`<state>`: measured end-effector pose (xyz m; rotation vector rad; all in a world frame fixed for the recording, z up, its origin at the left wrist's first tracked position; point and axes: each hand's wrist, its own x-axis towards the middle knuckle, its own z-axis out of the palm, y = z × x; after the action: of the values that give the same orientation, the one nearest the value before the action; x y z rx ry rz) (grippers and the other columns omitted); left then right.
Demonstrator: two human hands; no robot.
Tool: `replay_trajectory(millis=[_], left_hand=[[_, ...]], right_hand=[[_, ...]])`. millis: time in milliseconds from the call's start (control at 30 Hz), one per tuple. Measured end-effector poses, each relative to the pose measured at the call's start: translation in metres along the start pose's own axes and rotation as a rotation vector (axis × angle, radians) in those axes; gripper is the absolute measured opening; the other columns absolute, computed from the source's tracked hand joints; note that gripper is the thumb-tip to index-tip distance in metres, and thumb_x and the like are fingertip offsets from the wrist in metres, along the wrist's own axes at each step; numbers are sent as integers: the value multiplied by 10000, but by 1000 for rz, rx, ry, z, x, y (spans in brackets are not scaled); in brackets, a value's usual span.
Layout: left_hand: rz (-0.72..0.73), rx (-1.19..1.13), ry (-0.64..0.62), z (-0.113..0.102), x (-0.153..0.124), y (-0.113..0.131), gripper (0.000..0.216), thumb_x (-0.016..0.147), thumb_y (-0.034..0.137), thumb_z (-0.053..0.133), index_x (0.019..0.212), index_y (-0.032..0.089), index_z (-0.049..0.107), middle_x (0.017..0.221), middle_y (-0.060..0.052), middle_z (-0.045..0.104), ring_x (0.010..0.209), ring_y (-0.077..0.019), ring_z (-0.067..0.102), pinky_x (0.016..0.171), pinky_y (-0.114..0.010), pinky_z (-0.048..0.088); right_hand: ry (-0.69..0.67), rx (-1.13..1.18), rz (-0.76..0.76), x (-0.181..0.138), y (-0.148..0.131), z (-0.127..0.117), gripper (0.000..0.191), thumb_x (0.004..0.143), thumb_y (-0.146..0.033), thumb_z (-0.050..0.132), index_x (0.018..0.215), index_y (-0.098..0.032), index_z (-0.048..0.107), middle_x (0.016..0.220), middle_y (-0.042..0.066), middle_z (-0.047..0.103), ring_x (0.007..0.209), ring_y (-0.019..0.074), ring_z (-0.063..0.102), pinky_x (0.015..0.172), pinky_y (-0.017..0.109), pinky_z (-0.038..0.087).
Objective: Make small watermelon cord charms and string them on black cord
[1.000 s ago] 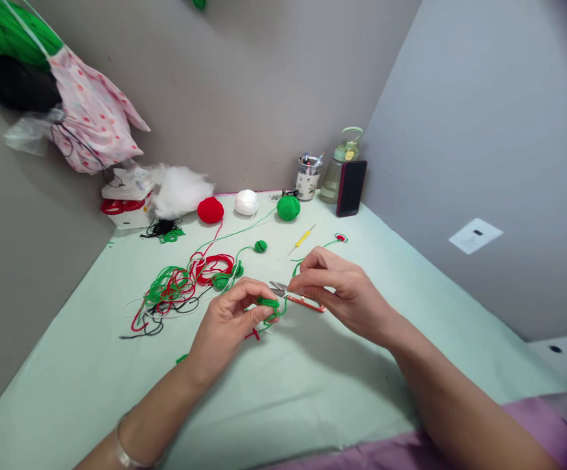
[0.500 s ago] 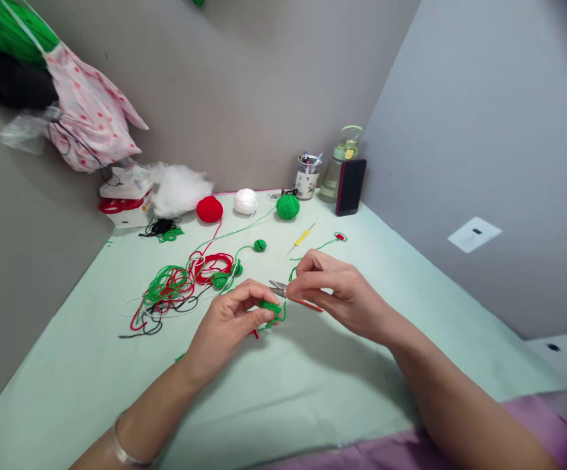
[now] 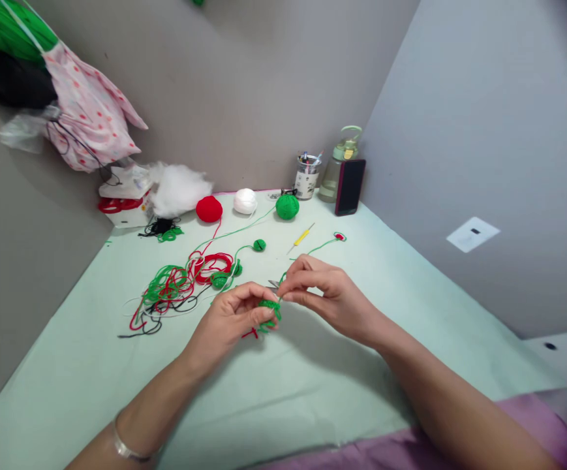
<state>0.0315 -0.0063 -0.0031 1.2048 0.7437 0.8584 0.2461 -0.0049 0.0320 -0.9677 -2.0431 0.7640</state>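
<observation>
Near the middle of the table, my left hand (image 3: 224,326) pinches a small green crocheted piece (image 3: 269,307) between thumb and fingers. Bits of red and green yarn hang below it. My right hand (image 3: 329,294) is closed in a pinch right beside the piece, on a strand of green yarn (image 3: 283,277). Whether a needle or hook is also in that pinch, I cannot make out. Behind my fingertips lie scissors (image 3: 273,284), mostly hidden by the right hand. Small green crocheted balls (image 3: 220,281) rest beyond my left hand.
Tangled yarn (image 3: 170,287) spreads at the left. Red (image 3: 209,209), white (image 3: 245,202) and green yarn balls (image 3: 287,207) line the back. A yellow-handled hook (image 3: 301,237), phone (image 3: 350,187), bottle (image 3: 331,179), pen cup (image 3: 306,183) and stuffing (image 3: 180,189) are farther off.
My right hand has moved a little left and closer to the green piece, now covering more of the scissors. My left hand keeps its hold almost in place.
</observation>
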Motion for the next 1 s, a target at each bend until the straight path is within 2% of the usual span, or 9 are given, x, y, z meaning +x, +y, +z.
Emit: replay_trajectory(millis=[100,200,400,467,600,700,833,933,1000], left_hand=[[0,-35,24,1,0,0,120,837,307,730,893,202,715,799,-3,692,716,-129,648,712,-251,509],[-14,-51,29,2,0,0,126,844,305,729,901,194,706,806,1,690,740,-122,644,724,-235,501],[-15,-91,56,2,3,-6,167,872,313,696,941,166,657,877,-16,692,847,-134,640,835,-253,488],[-28,-84,76,3,4,-7,197,856,332,709,924,162,637,845,-10,683,826,-132,636,813,-249,486],[-68,-45,93,8,4,-7,280,794,383,749,851,150,605,758,5,654,740,-123,615,726,-237,480],[-58,5,108,11,3,-1,290,759,381,759,796,157,578,707,27,617,654,-100,569,620,-213,442],[-40,119,121,11,0,7,238,751,344,728,809,160,587,695,37,596,605,-89,519,551,-207,392],[-46,193,172,8,2,7,213,737,324,715,797,163,588,700,25,616,627,-108,547,582,-226,421],[-67,210,228,5,5,5,215,713,311,722,766,170,569,679,23,629,637,-124,582,602,-238,444]], right_hand=[[77,-29,16,1,-1,4,73,909,-151,649,914,-187,712,862,34,624,753,120,586,643,225,459],[79,-42,-11,-1,-1,9,102,920,-123,620,926,-187,698,859,31,641,738,113,601,649,219,480],[88,-199,-267,-7,2,25,224,973,-113,511,1144,-183,639,980,83,656,847,135,644,748,248,531],[69,-319,-285,-8,3,28,196,980,-152,521,1142,-170,631,984,91,665,823,136,652,728,241,532],[18,-563,-310,-9,5,29,183,998,-153,474,1001,-168,657,894,58,692,707,104,639,588,190,469],[116,-677,-399,-11,5,30,198,972,-100,486,966,-188,663,995,49,716,691,80,626,563,183,429],[244,-665,-536,-14,-2,29,200,945,-54,510,986,-180,660,996,53,736,729,89,646,635,197,467],[274,-603,-592,-15,-13,29,175,949,-67,515,997,-162,655,926,71,750,693,112,650,627,221,491],[263,-513,-567,-15,-21,29,170,951,-69,515,993,-169,646,940,82,753,697,125,665,648,241,509]])
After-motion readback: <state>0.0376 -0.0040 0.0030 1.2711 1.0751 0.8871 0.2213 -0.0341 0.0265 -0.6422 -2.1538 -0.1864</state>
